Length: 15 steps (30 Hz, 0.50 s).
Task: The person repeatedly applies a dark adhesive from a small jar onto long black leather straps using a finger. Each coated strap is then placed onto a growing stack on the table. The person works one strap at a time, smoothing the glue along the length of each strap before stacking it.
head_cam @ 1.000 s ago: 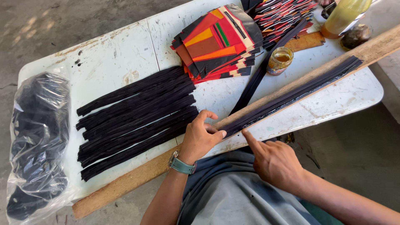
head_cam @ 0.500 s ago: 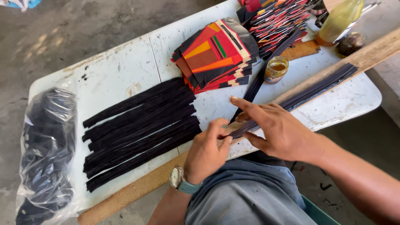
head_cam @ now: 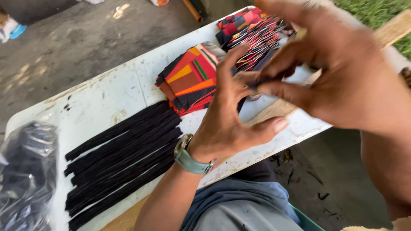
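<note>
Raising both hands off the tabletop, you hold them close to the head camera, where half a second ago they pressed down on the wooden board at the near edge. Your left hand, wearing a grey-strapped watch, stands with the palm turned away and the fingers spread and curled. Your right hand, large and blurred, reaches in from the upper right; its thumb and fingertips meet the left fingertips on a thin dark strip, pinched between both hands well above the surface. How much of the strip hangs beyond the fingers cannot be told.

Below the hands, the row of black strips lies side by side on the white tabletop, as it did earlier. Just beyond that row sits the fanned stack of red, orange and black fabric pieces, and behind it a second pile of red-and-black pieces, partly hidden by your fingers. The wooden board shows only at the far right and in a patch under your left palm; the long dark strips that lay on it before are now out of sight. A clear plastic bag of dark material rests at the left end.
</note>
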Tool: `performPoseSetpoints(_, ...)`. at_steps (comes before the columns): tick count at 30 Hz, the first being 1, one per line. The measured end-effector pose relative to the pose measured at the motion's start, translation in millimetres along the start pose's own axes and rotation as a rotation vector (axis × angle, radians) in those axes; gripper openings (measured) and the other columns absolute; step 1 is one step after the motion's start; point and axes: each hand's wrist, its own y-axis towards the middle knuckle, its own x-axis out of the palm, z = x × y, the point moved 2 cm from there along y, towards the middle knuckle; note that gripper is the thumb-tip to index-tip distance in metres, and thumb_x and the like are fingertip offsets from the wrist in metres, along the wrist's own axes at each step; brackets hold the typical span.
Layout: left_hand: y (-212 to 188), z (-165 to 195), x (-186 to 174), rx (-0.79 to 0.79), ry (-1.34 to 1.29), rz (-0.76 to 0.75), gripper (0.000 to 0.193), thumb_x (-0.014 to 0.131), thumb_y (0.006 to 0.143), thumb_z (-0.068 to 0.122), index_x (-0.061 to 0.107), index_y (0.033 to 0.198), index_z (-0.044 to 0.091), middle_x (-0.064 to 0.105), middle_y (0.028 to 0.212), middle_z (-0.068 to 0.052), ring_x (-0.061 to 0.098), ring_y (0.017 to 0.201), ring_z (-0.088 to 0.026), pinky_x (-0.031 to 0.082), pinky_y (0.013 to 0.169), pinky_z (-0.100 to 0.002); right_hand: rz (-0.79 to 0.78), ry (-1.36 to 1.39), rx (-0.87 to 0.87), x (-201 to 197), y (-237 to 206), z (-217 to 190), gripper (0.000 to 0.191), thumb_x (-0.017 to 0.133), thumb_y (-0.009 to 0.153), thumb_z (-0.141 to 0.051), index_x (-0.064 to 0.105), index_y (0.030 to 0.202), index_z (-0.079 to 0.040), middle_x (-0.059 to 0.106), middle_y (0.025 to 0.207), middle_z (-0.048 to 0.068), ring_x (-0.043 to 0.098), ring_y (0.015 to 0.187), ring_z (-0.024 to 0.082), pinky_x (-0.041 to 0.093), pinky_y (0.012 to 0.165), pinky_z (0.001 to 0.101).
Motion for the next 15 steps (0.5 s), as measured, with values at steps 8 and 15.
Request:
performPoseSetpoints(8, 48.9, 29.6, 14.5, -0.264, 0.140, -0.017, 0.081, 0.070, 0.090, -0.001, 0.021, 0.155, 0.005, 0.071, 0.095, -0.017, 0.068, 0.079, -0.016, 0.057, 0.073, -0.028, 0.173, -0.062, -0.032, -62.6, 16.0, 54.8, 0.010, 0.068, 0.115, -0.004, 0.067, 0.119, 0.006, 0.072, 0.102, 0.010, 0.067, 0.088, 0.013, 0.054, 0.078, 0.0247)
performPoseSetpoints(15, -3.3, 19.7, -13.8, -0.380, 0.415, -0.123, 0.075, 0.074, 0.080, 0.003, 0.032, 0.142, 0.004, 0.062, 0.099, -0.007, 0.072, 0.073, -0.021, 0.058, 0.070, -0.035, 0.408, 0.245, 0.073, -55.3, -26.4, 107.2, 0.047, 0.081, 0.098, -0.006, 0.052, 0.134, 0.003, 0.069, 0.118, 0.009, 0.073, 0.100, 0.016, 0.065, 0.086, 0.0280)
